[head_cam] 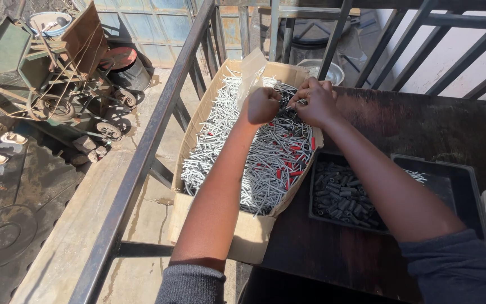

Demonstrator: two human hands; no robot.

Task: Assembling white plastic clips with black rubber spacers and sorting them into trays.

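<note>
Sleeves, dark and rolled back, frame the bottom edge, and from them both forearms reach away over the cardboard box (198,141) toward its far end. Starting at the fingertips: the left hand (261,106) is curled into a loose fist, pinching what looks like one thin grey pin, while the right hand (317,101) has its fingers bent narrow and pressed against the left, working on the same small piece between them; exactly what they grip is too small to tell. Under the hands lies a thick heap of silver pins (243,163), some carrying red sleeves (288,169), filling the box almost wall to wall. A clear plastic bag (252,70) stands up at the far left of the hands. To the right, on the dark table (423,129), a black tray (457,169) holds a modest pile of dark plugs (338,194) in its left part and a few loose pins at the right. Judging by the full box, most of the sorting or fitting is ahead. Left, beyond the metal railing (153,129), sits a yard with carts.
</note>
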